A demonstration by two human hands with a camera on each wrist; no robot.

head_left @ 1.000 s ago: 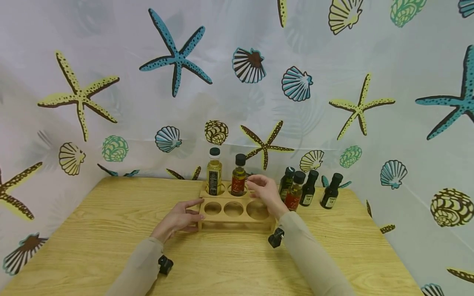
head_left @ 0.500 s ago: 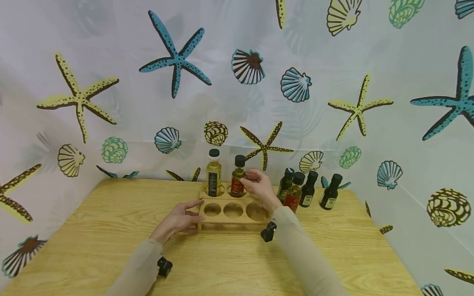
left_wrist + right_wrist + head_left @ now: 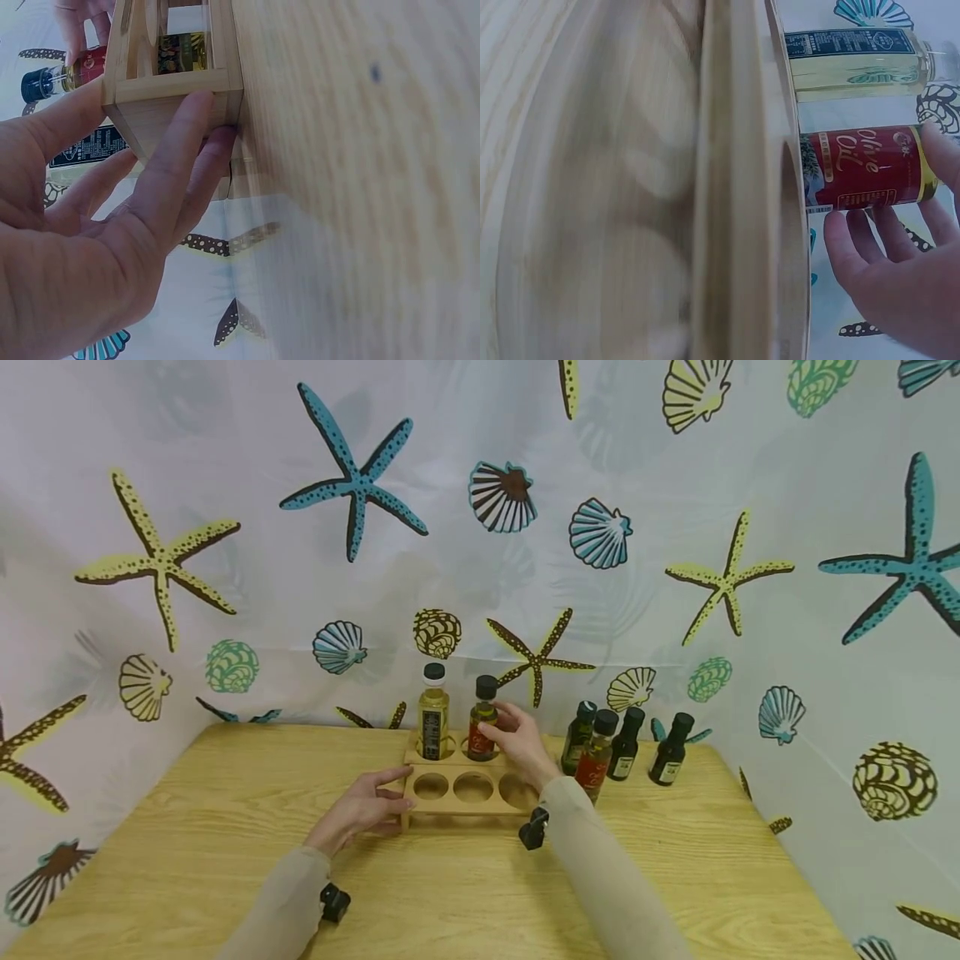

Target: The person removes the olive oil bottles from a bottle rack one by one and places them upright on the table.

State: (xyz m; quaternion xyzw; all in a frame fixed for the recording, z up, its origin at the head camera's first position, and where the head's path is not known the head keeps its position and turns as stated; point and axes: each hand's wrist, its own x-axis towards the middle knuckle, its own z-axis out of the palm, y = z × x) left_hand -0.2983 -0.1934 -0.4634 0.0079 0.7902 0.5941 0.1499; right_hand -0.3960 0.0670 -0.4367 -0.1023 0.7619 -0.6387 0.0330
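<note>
Head view shows little change on the left since a second ago: the left hand [image 3: 365,807] has stayed at the left end of the wooden rack [image 3: 471,787], fingers extended and pressed flat against its end wall. Left wrist view confirms this, with the fingers [image 3: 174,169] laid straight along the rack's corner and the thumb up on its top edge, curled round nothing.

Further right, the right hand [image 3: 517,745] has drawn back toward the person and leftward; a second ago it hovered over the rack's right end, apart from the bottles, and now it lies against the red-labelled bottle [image 3: 482,730]. That bottle stands upright in the middle hole of the rack's back row, just right of the yellow oil bottle [image 3: 432,723], which stands in the back left hole. In the right wrist view the fingers [image 3: 870,247] are loosely spread alongside the red label, with one fingertip touching the bottle's neck end; they do not close round it.

Right of the rack, four dark bottles [image 3: 622,745] stand together on the table [image 3: 187,827].
</note>
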